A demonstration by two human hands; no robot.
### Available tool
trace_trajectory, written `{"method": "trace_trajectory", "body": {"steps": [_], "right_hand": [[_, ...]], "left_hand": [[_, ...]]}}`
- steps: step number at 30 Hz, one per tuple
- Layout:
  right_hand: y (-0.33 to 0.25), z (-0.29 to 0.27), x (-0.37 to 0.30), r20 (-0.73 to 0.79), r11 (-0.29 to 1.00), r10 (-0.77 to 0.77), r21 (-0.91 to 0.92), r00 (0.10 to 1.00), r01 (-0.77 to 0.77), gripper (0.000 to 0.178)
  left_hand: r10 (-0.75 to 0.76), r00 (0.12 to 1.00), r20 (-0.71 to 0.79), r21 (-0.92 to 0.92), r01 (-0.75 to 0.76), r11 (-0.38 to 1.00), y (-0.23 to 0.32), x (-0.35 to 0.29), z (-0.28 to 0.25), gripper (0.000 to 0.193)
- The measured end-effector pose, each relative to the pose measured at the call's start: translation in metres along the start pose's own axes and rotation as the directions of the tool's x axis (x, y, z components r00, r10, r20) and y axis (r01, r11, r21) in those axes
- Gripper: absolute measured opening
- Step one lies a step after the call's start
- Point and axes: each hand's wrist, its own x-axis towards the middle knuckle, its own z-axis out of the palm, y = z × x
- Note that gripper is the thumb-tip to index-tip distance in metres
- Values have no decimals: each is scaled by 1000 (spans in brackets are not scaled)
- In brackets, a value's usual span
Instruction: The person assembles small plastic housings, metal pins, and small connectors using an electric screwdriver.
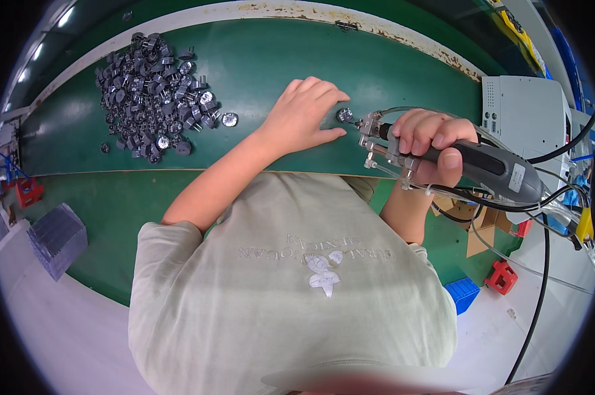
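Note:
My left hand (304, 115) rests over the green worktop (264, 59), thumb and fingers spread apart. Between its fingertips and the tool's tip sits a single small round dark-grey part (344, 115) with a shiny top; the hand appears not to touch it. My right hand (436, 141) is wrapped round a grey and black electric screwdriver (505, 172), held nearly level and pointing left. Metal fittings and a clear tube (383, 170) are fixed about its front end. The tip ends right beside the part; whether they touch I cannot tell.
A heap of similar round parts (153, 92), some showing metal pins, covers the left of the worktop. One part (230, 119) lies at the heap's right edge. A white machine box (524, 108) stands at right, near black cables (542, 296). Cardboard boxes (482, 230) are below.

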Motion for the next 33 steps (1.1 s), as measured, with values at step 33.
{"method": "trace_trajectory", "body": {"steps": [33], "right_hand": [[19, 13, 1, -24, 995, 20, -97, 1000, -22, 19]], "left_hand": [[89, 990, 113, -1, -89, 996, -9, 1, -4, 25]]}}
